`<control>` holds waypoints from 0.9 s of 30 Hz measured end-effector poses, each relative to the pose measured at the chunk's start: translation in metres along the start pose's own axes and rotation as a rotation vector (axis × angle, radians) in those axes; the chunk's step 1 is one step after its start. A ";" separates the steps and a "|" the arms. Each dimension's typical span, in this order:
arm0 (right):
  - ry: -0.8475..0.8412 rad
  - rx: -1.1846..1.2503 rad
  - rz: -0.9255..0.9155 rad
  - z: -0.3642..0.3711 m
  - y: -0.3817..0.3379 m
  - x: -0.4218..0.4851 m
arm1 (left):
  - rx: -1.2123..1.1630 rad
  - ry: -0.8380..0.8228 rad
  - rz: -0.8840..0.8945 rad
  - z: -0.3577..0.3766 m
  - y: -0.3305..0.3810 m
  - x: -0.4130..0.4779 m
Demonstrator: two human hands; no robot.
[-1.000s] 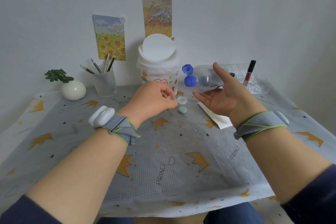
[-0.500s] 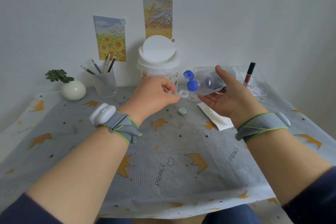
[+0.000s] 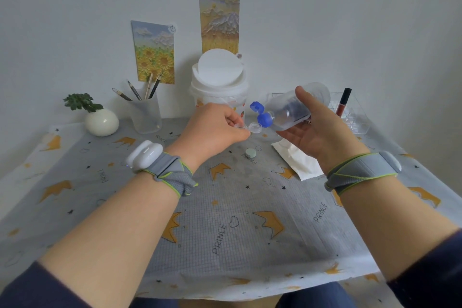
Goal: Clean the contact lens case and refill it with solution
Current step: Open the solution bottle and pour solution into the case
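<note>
My left hand (image 3: 212, 130) pinches one end of the clear contact lens case (image 3: 252, 128) and holds it in the air above the table, with an open well facing up. My right hand (image 3: 317, 130) grips a clear solution bottle (image 3: 292, 110), tilted down to the left. Its blue flip cap (image 3: 261, 114) is open and the nozzle sits right beside the case's well. A pale green case lid (image 3: 250, 153) lies on the cloth below.
A folded white tissue (image 3: 297, 162) lies under my right hand. Behind stand a white swing-lid bin (image 3: 220, 82), a pencil cup (image 3: 146, 112), a small plant in a white pot (image 3: 101, 121) and a clear organiser (image 3: 355, 117) with a lipstick. The table's front edge is near my body.
My left hand has lifted the lens case off the table up to the bottle's nozzle. My right hand has tipped the bottle further down toward the case.
</note>
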State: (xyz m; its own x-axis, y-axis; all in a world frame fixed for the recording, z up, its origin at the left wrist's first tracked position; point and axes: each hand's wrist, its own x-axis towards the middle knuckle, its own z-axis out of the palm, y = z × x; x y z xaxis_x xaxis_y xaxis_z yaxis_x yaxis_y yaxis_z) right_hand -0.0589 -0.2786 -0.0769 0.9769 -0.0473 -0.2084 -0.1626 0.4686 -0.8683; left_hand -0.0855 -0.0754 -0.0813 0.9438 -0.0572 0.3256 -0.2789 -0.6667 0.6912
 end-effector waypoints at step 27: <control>0.080 -0.348 -0.425 0.030 -0.020 -0.022 | -0.050 0.017 -0.020 0.003 0.002 0.000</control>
State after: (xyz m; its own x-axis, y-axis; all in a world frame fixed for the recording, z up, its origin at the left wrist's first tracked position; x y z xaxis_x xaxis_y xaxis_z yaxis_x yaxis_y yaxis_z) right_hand -0.0727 -0.2606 -0.0411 0.9552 -0.2414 0.1711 0.1941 0.0748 -0.9781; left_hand -0.0858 -0.0787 -0.0822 0.9462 -0.0315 0.3221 -0.2690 -0.6296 0.7289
